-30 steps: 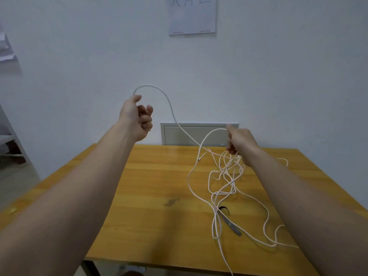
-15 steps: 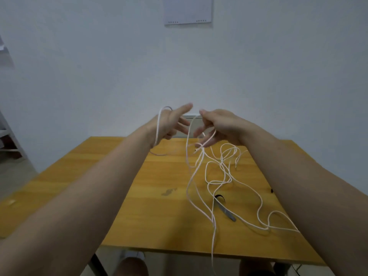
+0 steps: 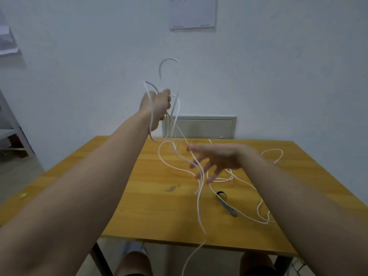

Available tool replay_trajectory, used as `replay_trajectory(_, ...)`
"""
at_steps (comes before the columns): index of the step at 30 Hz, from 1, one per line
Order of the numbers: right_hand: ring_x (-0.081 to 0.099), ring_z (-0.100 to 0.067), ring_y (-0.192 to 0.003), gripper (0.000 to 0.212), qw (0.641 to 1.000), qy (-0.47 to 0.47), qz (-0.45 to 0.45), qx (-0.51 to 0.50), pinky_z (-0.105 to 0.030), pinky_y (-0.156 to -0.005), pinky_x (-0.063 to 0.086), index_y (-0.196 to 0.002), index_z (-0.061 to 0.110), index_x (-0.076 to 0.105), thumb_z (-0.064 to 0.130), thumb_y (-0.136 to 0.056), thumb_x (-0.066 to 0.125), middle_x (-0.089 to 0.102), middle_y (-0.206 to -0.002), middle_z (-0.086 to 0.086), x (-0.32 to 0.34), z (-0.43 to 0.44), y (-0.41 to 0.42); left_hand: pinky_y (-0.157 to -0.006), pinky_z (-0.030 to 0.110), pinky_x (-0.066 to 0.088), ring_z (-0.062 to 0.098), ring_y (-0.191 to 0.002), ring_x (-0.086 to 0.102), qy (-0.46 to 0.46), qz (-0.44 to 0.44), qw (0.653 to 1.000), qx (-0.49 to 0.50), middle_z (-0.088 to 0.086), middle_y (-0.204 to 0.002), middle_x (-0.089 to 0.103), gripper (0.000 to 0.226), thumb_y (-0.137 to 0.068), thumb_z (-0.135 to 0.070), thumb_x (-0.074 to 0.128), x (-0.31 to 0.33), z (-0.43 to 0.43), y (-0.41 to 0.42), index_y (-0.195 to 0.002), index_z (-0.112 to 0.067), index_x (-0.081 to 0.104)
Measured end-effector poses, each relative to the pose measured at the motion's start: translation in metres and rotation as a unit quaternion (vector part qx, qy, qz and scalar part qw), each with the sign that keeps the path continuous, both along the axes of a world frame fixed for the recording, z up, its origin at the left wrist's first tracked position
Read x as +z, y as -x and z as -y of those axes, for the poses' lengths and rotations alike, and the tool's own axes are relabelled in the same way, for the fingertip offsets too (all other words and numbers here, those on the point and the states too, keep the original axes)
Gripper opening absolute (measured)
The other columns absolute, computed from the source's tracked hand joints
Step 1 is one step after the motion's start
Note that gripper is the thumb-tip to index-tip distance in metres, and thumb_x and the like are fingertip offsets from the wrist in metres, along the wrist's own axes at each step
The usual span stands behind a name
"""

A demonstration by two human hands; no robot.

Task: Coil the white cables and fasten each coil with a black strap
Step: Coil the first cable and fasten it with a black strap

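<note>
Thin white cable [image 3: 198, 208] tangled, looping; left hand [image 3: 158, 105] grip clutches it; right hand [image 3: 217, 160] grip spread.

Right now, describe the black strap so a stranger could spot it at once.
On the wooden table, right of centre, near the open right hand, a black strap lies flat among loose white cable. It is the only dark, flat band, with one end curled into a small loop.
</note>
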State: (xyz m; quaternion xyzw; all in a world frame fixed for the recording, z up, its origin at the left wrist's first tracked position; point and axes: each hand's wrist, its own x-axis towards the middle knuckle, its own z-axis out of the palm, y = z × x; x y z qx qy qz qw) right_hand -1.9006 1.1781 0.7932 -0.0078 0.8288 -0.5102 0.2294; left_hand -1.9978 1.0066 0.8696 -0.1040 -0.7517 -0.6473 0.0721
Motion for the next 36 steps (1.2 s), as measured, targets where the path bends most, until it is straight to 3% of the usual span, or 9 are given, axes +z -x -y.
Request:
replay_trajectory(4, 0.062, -0.044, -0.119, 0.117, 0.981, -0.170, 0.098, 0.001, -0.056, -0.088, 0.060, -0.159, 0.039, 0.015, 0.065, -0.068, 0.084, 0.031, -0.162, -0.017, -0.052, 0.023, 0.004, -0.044, 0.022, 0.032, 0.011, -0.049, 0.041, -0.103, 0.006, 0.992, 0.066, -0.004, -0.070, 0.048, 0.012, -0.099, -0.029, 0.050, 0.017, 0.012, 0.010, -0.092, -0.020, 0.051)
replay_trajectory(8, 0.069, -0.050, -0.104, 0.066, 0.980, -0.137, 0.142, -0.028, -0.048, -0.079, 0.063, -0.155, 0.005, 0.029, 0.029, -0.102, 0.061, 0.051, -0.141, -0.035, -0.085, 0.036, 0.011, -0.055, 0.028, 0.030, 0.019, -0.060, 0.042, -0.065, -0.054, 0.992, 0.097, 0.001, -0.075, 0.049, 0.028, -0.099, -0.031, 0.048, 0.022, 0.020, 0.010, -0.073, -0.021, 0.045)
replay_trajectory(11, 0.073, -0.040, -0.085, 0.033, 0.993, -0.027, 0.111, -0.040, -0.030, -0.056, 0.061, -0.134, -0.008, 0.051, 0.008, -0.105, 0.048, 0.066, -0.118, -0.037, -0.075, 0.031, 0.010, -0.062, 0.032, 0.034, 0.021, -0.066, 0.049, 0.019, -0.081, 0.992, 0.092, 0.005, -0.075, 0.056, 0.032, -0.095, -0.035, 0.049, 0.016, 0.030, 0.010, -0.067, -0.019, 0.051)
replay_trajectory(14, 0.073, -0.034, -0.068, 0.021, 0.986, 0.047, 0.012, -0.160, -0.031, -0.054, 0.062, -0.119, -0.011, 0.055, 0.002, -0.104, 0.046, 0.069, -0.098, -0.035, -0.056, 0.019, 0.013, -0.060, 0.031, 0.035, 0.026, -0.064, 0.049, 0.079, -0.064, 0.991, 0.083, 0.007, -0.074, 0.060, 0.031, -0.093, -0.032, 0.052, 0.014, 0.035, 0.009, -0.065, -0.018, 0.053)
replay_trajectory(20, 0.071, -0.034, -0.054, 0.023, 0.872, 0.151, -0.191, -0.425, -0.037, -0.052, 0.063, -0.085, -0.004, 0.063, 0.004, -0.101, 0.048, 0.070, -0.089, -0.029, -0.019, -0.020, 0.027, -0.047, 0.024, 0.033, 0.019, -0.052, 0.043, 0.192, -0.036, 0.980, 0.034, 0.005, -0.068, 0.057, 0.033, -0.099, -0.023, 0.051, 0.005, 0.036, 0.001, -0.068, -0.013, 0.057)
replay_trajectory(23, 0.074, -0.028, -0.058, 0.019, 0.810, 0.176, -0.244, -0.503, -0.031, -0.053, 0.060, -0.089, -0.005, 0.069, 0.006, -0.097, 0.056, 0.073, -0.088, -0.023, 0.008, -0.055, 0.029, -0.047, 0.023, 0.037, 0.017, -0.055, 0.046, 0.221, -0.046, 0.974, 0.014, 0.004, -0.070, 0.057, 0.033, -0.103, -0.022, 0.048, 0.002, 0.032, -0.001, -0.074, -0.013, 0.059)
replay_trajectory(29, 0.069, -0.024, -0.103, 0.028, 0.707, -0.011, -0.387, -0.592, -0.027, -0.086, 0.055, -0.110, 0.006, 0.075, -0.001, -0.089, 0.057, 0.071, -0.114, -0.009, 0.058, -0.099, 0.008, -0.046, 0.022, 0.034, 0.014, -0.053, 0.050, 0.212, -0.052, 0.975, -0.031, 0.004, -0.072, 0.068, 0.037, -0.102, -0.029, 0.048, 0.000, 0.010, -0.005, -0.078, -0.011, 0.069)
replay_trajectory(32, 0.054, -0.036, -0.118, 0.027, 0.743, -0.166, -0.373, -0.530, -0.032, -0.094, 0.048, -0.115, 0.003, 0.061, -0.001, -0.090, 0.053, 0.054, -0.131, -0.017, 0.064, -0.097, 0.007, -0.040, 0.014, 0.035, 0.003, -0.043, 0.053, 0.263, -0.059, 0.959, -0.090, 0.011, -0.087, 0.077, 0.037, -0.105, -0.028, 0.048, -0.001, -0.008, -0.010, -0.096, -0.002, 0.073)
replay_trajectory(36, 0.022, -0.038, -0.150, 0.053, 0.824, -0.242, -0.262, -0.440, -0.048, -0.116, 0.034, -0.148, 0.004, 0.040, 0.004, -0.095, 0.046, 0.035, -0.157, -0.018, 0.047, -0.089, 0.006, -0.061, 0.029, 0.045, 0.022, -0.069, 0.061, 0.386, -0.073, 0.910, -0.129, 0.008, -0.101, 0.079, 0.042, -0.103, -0.035, 0.055, -0.011, -0.022, -0.006, -0.096, 0.002, 0.071)
